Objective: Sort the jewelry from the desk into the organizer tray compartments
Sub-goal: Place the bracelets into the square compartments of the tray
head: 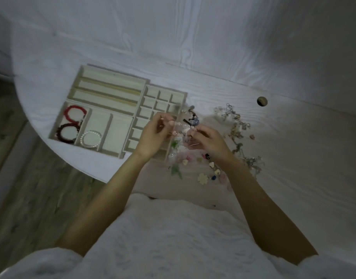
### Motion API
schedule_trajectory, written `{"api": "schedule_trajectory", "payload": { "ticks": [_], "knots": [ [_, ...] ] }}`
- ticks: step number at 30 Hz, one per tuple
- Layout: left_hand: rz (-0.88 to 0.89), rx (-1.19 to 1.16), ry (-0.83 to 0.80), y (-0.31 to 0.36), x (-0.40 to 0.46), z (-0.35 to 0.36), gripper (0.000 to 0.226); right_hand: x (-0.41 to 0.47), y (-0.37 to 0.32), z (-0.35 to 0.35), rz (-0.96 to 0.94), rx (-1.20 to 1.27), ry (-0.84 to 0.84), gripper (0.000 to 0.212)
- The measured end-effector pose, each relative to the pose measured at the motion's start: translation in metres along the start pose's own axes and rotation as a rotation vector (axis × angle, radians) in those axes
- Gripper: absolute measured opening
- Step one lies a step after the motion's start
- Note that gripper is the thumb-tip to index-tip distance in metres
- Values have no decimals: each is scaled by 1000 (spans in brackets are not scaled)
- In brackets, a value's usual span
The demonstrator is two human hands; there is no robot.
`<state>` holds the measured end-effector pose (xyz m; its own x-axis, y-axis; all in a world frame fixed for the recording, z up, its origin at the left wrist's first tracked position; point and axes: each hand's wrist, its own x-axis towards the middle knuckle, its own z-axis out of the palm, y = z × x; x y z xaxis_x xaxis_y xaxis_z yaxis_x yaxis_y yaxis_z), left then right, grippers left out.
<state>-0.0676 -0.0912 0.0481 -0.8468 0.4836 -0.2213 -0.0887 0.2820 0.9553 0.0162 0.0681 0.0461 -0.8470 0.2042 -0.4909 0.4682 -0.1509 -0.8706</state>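
Note:
A cream organizer tray (120,153) lies on the white desk in several sections. Its near-left section holds a red bracelet (74,113), a dark maroon bracelet (67,133) and a white pearl bracelet (91,139). My left hand (154,135) and my right hand (210,140) are raised over the tray's right edge. Together they pinch a blurred pale pink beaded piece (176,127) strung between them. A pile of loose jewelry (205,166) lies on the desk under and right of my hands.
More tangled chains and charms (235,129) stretch along the right of the pile. A round cable hole (262,101) sits in the desk further right. The desk's curved edge (58,156) drops to a wooden floor at the left.

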Motion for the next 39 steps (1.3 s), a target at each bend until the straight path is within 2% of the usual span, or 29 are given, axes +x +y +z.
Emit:
{"api": "schedule_trajectory", "payload": {
  "ticks": [3,5,8,12,15,19,22,25,28,31,33,35,39],
  "knots": [
    [-175,-228,34,-10,-12,-22,7,3,-5,23,25,-15,-15,18],
    [-229,-329,22,-11,-20,-33,10,8,-6,37,39,-76,-22,24],
    [-249,-347,34,-18,-24,-49,20,17,-6,53,55,-171,-22,26],
    [-189,-177,89,-33,-31,-81,28,27,-13,83,118,-112,-128,23],
    [-139,-63,166,-49,-40,-110,33,44,-19,115,110,-185,-174,18],
    [-123,165,397,-70,-49,-135,11,74,-20,157,-40,-550,-162,25],
    [-131,300,463,-76,-54,-137,8,92,-27,174,-192,-779,-132,24],
    [-78,430,427,-76,-57,-134,11,109,-33,184,-249,-961,-205,24],
    [-91,688,333,-76,-59,-133,26,118,-37,190,-312,-1204,-322,27],
    [-138,817,309,-79,-62,-139,32,119,-39,189,-397,-1321,-282,29],
    [46,880,329,-85,-62,-143,30,115,-35,185,-483,-1335,-181,29],
    [219,1005,276,-97,-57,-148,32,109,-27,181,-558,-1376,-126,29],
    [296,1208,125,-111,-43,-155,38,105,-4,181,-619,-1506,-166,32]
  ]
}}
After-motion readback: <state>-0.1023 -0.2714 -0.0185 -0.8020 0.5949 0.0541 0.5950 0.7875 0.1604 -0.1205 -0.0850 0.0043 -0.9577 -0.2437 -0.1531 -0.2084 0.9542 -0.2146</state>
